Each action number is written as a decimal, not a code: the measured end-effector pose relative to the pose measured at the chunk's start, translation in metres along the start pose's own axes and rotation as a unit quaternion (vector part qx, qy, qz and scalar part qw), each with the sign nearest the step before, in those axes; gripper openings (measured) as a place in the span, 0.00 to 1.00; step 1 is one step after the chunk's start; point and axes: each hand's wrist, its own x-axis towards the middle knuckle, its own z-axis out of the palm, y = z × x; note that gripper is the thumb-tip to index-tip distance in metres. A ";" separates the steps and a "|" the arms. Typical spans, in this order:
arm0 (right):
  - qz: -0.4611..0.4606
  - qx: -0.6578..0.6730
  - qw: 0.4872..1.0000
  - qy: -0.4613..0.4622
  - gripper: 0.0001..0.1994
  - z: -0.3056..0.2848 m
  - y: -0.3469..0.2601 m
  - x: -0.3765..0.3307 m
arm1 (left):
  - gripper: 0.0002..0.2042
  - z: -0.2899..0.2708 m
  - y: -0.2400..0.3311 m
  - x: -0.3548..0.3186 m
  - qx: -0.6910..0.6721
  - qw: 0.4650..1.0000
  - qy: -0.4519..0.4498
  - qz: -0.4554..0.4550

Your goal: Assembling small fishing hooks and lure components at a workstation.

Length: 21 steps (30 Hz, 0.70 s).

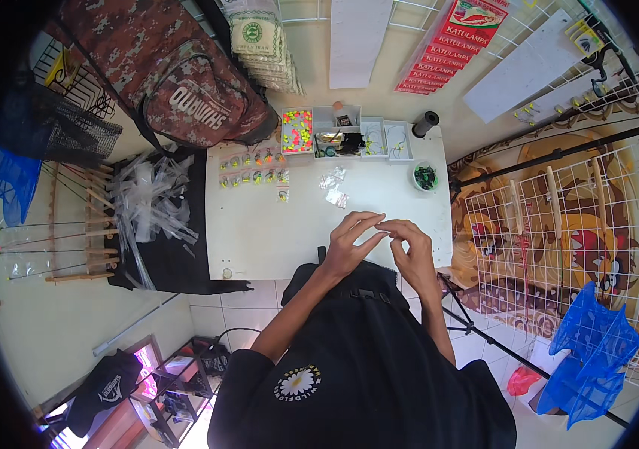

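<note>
Over the near part of the white table [282, 239], my left hand [347, 245] and my right hand [414, 258] meet at the fingertips. Both are closed in a pinch, thumb against fingers. Whatever lies between the tips is too small to make out. Beyond them rest a few small clear plastic bags [336, 197]. To the left, small filled packets [257, 177] with bright bits inside lie in two rows, and a single packet [283, 196] sits just below the rows. On the right stands a white tub [426, 177] of green and black pieces.
Along the table's back are a box of yellow, orange and pink beads [297, 131], a grey compartment tray [325, 116], white trays with thin line [399, 142] and a black cylinder [426, 123]. Crumpled plastic [151, 198] lies left; a wire rack [551, 217] stands right.
</note>
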 end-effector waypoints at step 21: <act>-0.077 -0.308 0.947 -0.041 0.31 0.129 0.181 0.079 | 0.18 -0.063 -0.088 -0.048 -0.017 0.935 0.067 -0.349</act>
